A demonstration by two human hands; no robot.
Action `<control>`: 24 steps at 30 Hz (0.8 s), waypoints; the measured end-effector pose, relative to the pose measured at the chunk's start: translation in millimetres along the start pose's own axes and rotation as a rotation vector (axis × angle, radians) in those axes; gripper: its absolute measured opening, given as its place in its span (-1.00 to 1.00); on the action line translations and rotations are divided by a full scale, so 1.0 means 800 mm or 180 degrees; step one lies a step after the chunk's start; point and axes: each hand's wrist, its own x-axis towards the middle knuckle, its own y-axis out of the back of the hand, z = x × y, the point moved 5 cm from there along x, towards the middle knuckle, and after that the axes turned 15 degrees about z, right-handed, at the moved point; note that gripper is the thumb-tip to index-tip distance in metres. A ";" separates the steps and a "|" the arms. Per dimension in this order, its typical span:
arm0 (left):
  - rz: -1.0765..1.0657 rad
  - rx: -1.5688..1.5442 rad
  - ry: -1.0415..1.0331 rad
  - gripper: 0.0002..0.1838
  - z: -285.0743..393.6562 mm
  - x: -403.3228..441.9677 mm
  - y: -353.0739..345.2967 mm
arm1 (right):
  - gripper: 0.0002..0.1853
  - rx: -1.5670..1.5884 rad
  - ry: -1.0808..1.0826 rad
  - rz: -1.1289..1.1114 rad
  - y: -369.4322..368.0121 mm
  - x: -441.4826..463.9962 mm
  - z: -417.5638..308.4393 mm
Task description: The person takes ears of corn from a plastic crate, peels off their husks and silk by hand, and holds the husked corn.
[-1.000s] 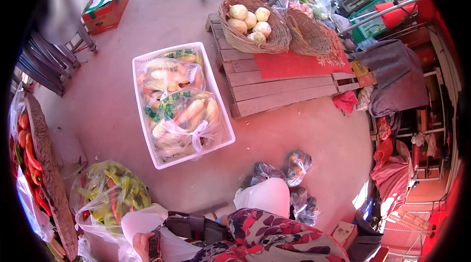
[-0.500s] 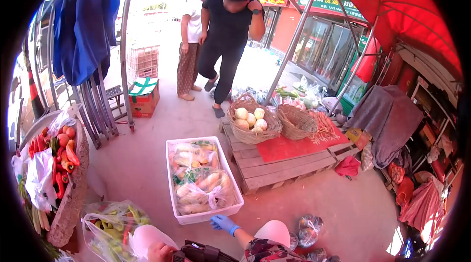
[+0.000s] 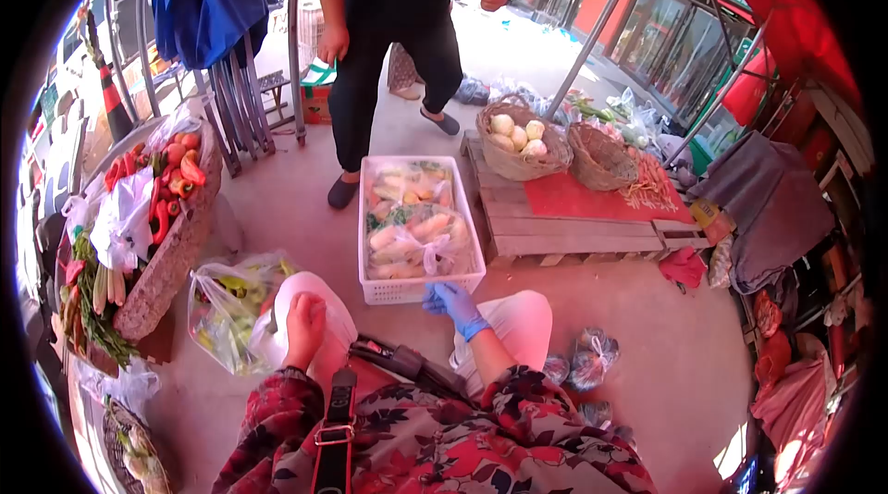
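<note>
Right hand (image 3: 453, 304), blue-gloved, is at the near wall of the white crate (image 3: 393, 292); fingers loosely bent, contact and grip can't be told. Left hand (image 3: 305, 320), bare, looks clenched by the left knee, nothing visible in it, nearer and left of the crate. Crate lies just beyond the right hand, clearly the nearer one; long axis runs away from the wearer. Knotted clear produce bags (image 3: 421, 240) lie inside the crate. Crate sits on the bare floor (image 3: 287, 240). Left of crate: bag of green peppers (image 3: 231, 323), farther out a trough (image 3: 171, 281) of red vegetables. Right of crate: wooden pallet (image 3: 513, 216) with two wicker baskets (image 3: 509, 156). Behind crate: person in dark clothes (image 3: 398, 41), standing.
</note>
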 end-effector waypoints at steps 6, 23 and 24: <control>0.0249 -0.1491 0.1589 -0.79 -0.052 -0.044 0.002 | -0.78 0.0832 -0.0107 0.0523 0.052 0.002 -0.007; -0.0913 -0.2499 0.2060 -0.88 0.064 0.097 -0.106 | -0.80 0.0616 0.0740 0.1157 0.124 0.072 -0.122; -0.1056 -0.2508 0.2164 -0.88 0.067 0.106 -0.124 | -0.80 0.0437 0.0803 0.1104 0.121 0.084 -0.134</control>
